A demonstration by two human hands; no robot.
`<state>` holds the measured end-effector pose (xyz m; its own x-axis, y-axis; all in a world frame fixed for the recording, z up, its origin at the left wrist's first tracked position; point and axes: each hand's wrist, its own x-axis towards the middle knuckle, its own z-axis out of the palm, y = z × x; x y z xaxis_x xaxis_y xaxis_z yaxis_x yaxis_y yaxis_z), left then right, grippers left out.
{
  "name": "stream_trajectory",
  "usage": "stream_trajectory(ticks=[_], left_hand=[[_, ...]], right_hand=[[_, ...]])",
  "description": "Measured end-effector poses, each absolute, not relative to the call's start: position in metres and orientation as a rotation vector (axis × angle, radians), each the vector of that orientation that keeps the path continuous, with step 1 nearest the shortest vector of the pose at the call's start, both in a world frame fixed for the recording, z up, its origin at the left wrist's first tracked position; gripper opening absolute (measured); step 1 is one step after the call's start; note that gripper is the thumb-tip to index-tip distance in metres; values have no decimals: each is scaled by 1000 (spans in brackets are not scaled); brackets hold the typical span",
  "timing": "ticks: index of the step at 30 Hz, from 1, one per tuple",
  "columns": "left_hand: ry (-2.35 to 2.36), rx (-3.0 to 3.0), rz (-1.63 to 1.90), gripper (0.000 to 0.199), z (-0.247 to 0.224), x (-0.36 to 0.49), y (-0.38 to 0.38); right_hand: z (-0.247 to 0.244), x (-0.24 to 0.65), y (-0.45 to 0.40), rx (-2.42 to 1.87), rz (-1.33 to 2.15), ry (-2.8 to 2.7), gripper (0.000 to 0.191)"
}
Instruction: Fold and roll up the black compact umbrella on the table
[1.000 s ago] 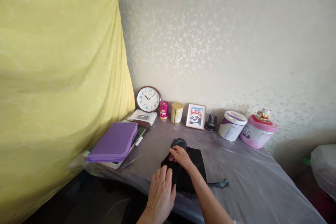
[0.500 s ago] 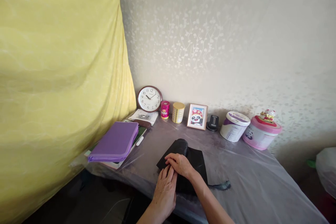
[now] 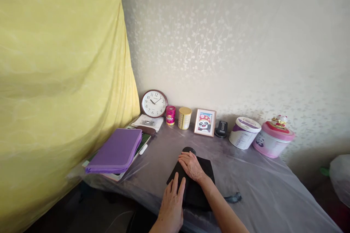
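A black piece of folded fabric point(image 3: 202, 167) lies on the table in front of me, with a rounded, rolled-looking part point(image 3: 189, 150) at its far end. My right hand point(image 3: 190, 165) rests palm down over that part, its fingers laid across it to the left. Lower and to the left, my left hand point(image 3: 172, 198) has its fingers stretched out and apart, their tips on the near left side of the fabric. Neither hand grips anything. From under the right forearm a dark bluish strap-like piece point(image 3: 233, 198) sticks out to the right. My hands and forearm hide part of the fabric.
Left on the table point(image 3: 262, 189) lies a purple zip folder point(image 3: 115, 151) on papers, near a white pen-like item point(image 3: 143, 149). Along the wall stand a clock point(image 3: 154, 103), two small cans, a picture frame point(image 3: 205, 122), a black device point(image 3: 221, 129) and two tubs point(image 3: 244, 133).
My right hand has slid away from me up onto the rolled part and no longer touches my left hand. The left hand's fingers have spread on the fabric. The view has shifted slightly.
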<state>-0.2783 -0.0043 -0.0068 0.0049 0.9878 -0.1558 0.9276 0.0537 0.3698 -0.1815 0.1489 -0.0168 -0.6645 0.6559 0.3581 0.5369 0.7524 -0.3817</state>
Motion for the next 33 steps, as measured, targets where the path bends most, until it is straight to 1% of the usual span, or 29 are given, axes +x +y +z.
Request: stream_trajectory(ticks=[9, 14, 17, 23, 25, 30, 33], left_hand=[[1993, 1852, 181, 91, -1, -276, 0], [2005, 1871, 154, 91, 0, -274, -1], [2012, 1874, 178, 90, -2, -274, -1], [1991, 1944, 262, 87, -13, -277, -2], [1981, 1965, 280, 86, -15, -278, -2], [1961, 1984, 317, 85, -16, -280, -4], [1967, 1993, 318, 84, -15, -280, -5]], right_hand=[[-19, -191, 191, -1265, 355, -2364, 31], [-17, -187, 197, -1418, 284, -2261, 31], [-14, -168, 193, -1499, 228, -2183, 30], [-19, -96, 162, -1629, 106, -1920, 33], [-25, -78, 145, -1703, 195, -1813, 36], [-30, -69, 104, -1763, 615, -1681, 41], [-26, -77, 88, -1714, 699, -1650, 45]])
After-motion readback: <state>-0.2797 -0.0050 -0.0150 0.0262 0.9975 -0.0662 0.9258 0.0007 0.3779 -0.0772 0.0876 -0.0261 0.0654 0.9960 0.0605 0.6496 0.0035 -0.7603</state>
